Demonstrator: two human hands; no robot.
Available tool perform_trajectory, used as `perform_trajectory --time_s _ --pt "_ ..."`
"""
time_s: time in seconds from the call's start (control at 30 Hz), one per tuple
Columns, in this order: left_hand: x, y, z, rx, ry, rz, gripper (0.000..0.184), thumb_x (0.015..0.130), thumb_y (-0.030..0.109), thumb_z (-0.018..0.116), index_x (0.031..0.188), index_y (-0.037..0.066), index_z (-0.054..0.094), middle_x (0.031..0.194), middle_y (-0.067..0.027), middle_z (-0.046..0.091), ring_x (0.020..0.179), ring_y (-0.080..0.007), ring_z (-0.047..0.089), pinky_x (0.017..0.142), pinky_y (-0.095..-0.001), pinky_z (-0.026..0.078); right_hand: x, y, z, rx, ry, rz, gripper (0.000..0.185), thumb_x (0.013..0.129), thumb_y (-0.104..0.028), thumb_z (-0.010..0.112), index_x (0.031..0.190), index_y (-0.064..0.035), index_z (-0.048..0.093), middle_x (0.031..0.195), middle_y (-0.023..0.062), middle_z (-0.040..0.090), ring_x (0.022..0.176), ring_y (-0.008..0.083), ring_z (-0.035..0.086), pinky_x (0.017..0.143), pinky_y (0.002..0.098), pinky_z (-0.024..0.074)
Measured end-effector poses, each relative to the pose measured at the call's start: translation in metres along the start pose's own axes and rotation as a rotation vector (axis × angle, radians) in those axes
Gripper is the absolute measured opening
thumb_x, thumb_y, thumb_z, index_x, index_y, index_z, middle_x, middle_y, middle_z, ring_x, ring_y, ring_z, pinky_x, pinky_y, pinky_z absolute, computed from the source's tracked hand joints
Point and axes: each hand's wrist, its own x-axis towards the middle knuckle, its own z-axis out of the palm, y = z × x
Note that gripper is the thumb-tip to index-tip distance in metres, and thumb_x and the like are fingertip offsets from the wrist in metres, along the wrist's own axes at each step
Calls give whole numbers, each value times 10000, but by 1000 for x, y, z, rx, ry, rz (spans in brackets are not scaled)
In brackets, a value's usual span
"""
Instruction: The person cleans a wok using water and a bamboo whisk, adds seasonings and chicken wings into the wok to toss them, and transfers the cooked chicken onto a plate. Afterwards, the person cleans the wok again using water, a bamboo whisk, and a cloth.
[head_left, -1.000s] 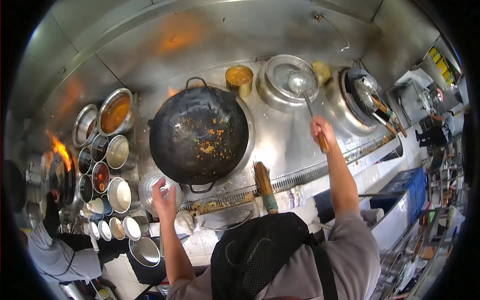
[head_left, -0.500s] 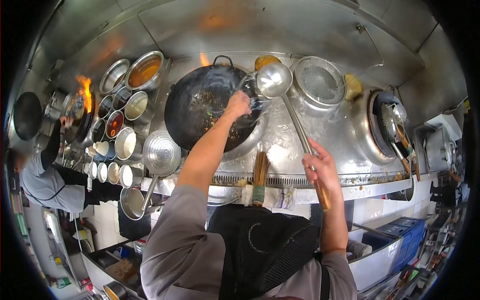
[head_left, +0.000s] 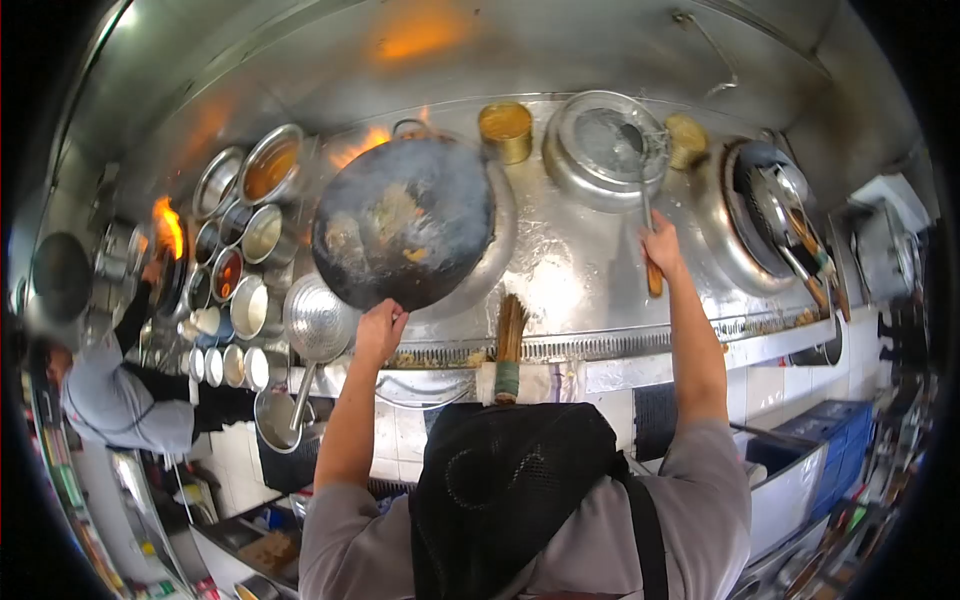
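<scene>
My left hand (head_left: 382,328) is closed on the near edge of a large black wok (head_left: 440,285). Smoke rises from the wok, and brownish food bits lie in it. Flames show behind its far rim. My right hand (head_left: 659,248) grips the wooden end of a long-handled ladle (head_left: 646,190). The bowl of the ladle is down in a round metal pot of water (head_left: 602,135), partly under the surface. A bamboo wok brush (head_left: 510,335) lies at the counter's front edge between my arms.
On the left are a perforated strainer (head_left: 318,318) over a pot and several seasoning containers (head_left: 262,235). A yellow tin (head_left: 506,130) stands behind the wok. Another burner with stacked tools (head_left: 775,215) is at right. A co-worker (head_left: 125,400) works by a flame at far left.
My left hand has moved from over the wok's right side to its near edge. The ladle, raised above the counter before, has swung right and down into the water pot. The wok smokes more.
</scene>
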Motion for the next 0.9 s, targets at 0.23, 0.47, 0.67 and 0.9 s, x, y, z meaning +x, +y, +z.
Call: perform_trajectory --time_s 0.23,0.47,0.67,0.9 --pt "35 8 -1 -122 109 -12 178 841 174 707 851 31 602 744 -142 605 728 -335 594 680 -444 475 -57 -109 -101 1265 -329 499 600 906 -48 576 1444 25 320 745 37 513 488 49 431 404 232 380" --pt "160 19 30 -216 89 -143 221 859 216 691 928 14 632 843 -136 645 797 -255 644 726 -372 522 -117 -184 -131 1334 -604 477 699 902 -32 587 1501 23 232 737 40 521 444 54 411 358 224 344" --pt "217 36 41 -676 -57 -551 276 890 210 616 1111 44 612 970 -200 686 935 -348 668 833 -418 518 -137 -203 -85 1066 -737 273 699 893 -49 631 1508 -3 304 712 77 586 461 119 500 409 277 428" --pt "187 2 23 -39 -16 -278 234 871 134 584 1084 47 623 976 -185 686 946 -336 667 845 -406 516 -81 -98 -28 49 18 -205 638 845 -78 625 1430 19 391 1002 336 653 884 466 671 752 501 554"
